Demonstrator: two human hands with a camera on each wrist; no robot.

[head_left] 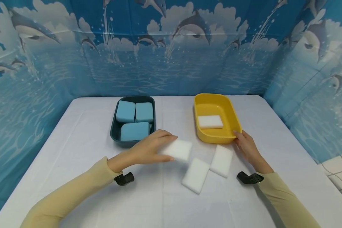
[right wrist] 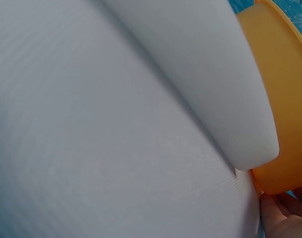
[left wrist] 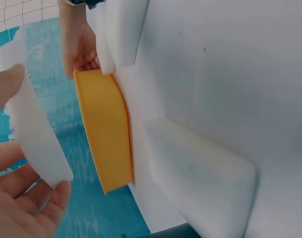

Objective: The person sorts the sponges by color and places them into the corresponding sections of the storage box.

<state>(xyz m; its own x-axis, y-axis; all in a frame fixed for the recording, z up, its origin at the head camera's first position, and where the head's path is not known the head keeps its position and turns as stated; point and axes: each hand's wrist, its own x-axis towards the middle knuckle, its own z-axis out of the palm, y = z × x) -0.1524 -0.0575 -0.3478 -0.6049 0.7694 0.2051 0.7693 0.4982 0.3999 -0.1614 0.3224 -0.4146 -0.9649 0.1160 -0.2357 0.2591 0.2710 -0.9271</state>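
Observation:
My left hand (head_left: 149, 147) pinches a white sponge block (head_left: 179, 150) between thumb and fingers, raised above the table; the left wrist view shows this held sponge (left wrist: 36, 116) side-on. At the near right corner of a yellow tub (head_left: 233, 110), my right hand (head_left: 246, 148) grips the rim with thumb and fingers. Inside that tub lies one white sponge (head_left: 210, 121). Two more white sponges, one nearer (head_left: 196, 175) and one farther right (head_left: 221, 161), lie flat in front of the tub. Another white sponge (left wrist: 200, 173) lies on the table in the left wrist view.
A dark teal tub (head_left: 112, 131) with several blue sponges (head_left: 135, 131) stands beyond my left hand. White cloth covers the table (head_left: 102, 202). A dolphin-print curtain (head_left: 171, 69) hangs along the back and sides.

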